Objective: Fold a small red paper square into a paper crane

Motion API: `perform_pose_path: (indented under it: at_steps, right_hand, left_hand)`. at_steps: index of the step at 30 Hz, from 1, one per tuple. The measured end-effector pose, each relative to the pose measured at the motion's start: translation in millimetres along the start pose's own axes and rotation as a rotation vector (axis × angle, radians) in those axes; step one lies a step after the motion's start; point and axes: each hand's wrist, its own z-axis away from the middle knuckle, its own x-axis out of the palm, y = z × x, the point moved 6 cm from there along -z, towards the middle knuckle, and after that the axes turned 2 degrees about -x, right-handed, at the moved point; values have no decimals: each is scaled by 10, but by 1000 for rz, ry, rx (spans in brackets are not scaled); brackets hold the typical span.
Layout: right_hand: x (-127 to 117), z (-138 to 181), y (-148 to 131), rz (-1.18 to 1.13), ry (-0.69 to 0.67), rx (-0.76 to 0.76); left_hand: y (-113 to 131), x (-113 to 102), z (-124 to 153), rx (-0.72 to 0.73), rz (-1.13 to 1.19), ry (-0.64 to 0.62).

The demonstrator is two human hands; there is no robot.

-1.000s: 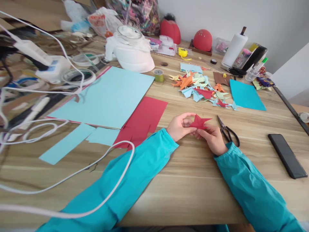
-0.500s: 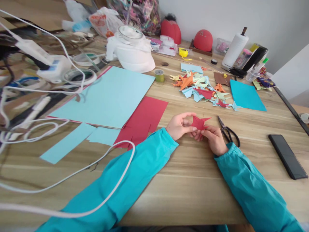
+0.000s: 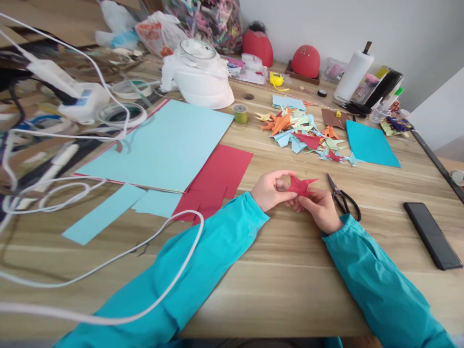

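Note:
Between my two hands is a small red origami crane [image 3: 301, 185] with pointed tips. My left hand [image 3: 272, 190] pinches its left side with thumb and fingers. On its lower right, my right hand [image 3: 319, 207] grips the folded paper, and some fingertips are hidden behind it. Black-handled scissors [image 3: 342, 197] lie just right of my right hand, blades pointing away. Beyond my hands rests a heap of folded paper cranes [image 3: 295, 128] in orange, red, pale green, yellow and light blue.
Light blue sheets [image 3: 159, 145] and red paper [image 3: 217, 176] lie to the left, near a spool of thread [image 3: 239, 114]. A white cable [image 3: 195, 246] loops over my left sleeve. At right are a phone [image 3: 431, 234] and a bright blue square sheet [image 3: 372, 143].
The red crane has tilted slightly between my fingers, and its shape looks flatter and wider. Both hands stay in nearly the same place.

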Motion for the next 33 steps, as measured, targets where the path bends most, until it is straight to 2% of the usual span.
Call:
perform_pose_path:
  at_steps: [6, 10, 18, 27, 33]
  right_hand:
    - [11, 4, -10, 35, -14, 0]
    - [-6, 1, 26, -1, -34, 0]
    - [-35, -9, 99, -81, -26, -4]
    - [-86, -18, 164, -68, 28, 8]
    - [-52, -23, 110, -15, -13, -5]
  left_hand:
    - [-22, -4, -10, -13, -23, -25]
    - [-26, -1, -10, -33, 4, -78]
    - [-60, -40, -24, -50, 90, -88]
    - [-27, -18, 0, 41, 53, -2]
    - [0, -46, 7, 88, -29, 39]
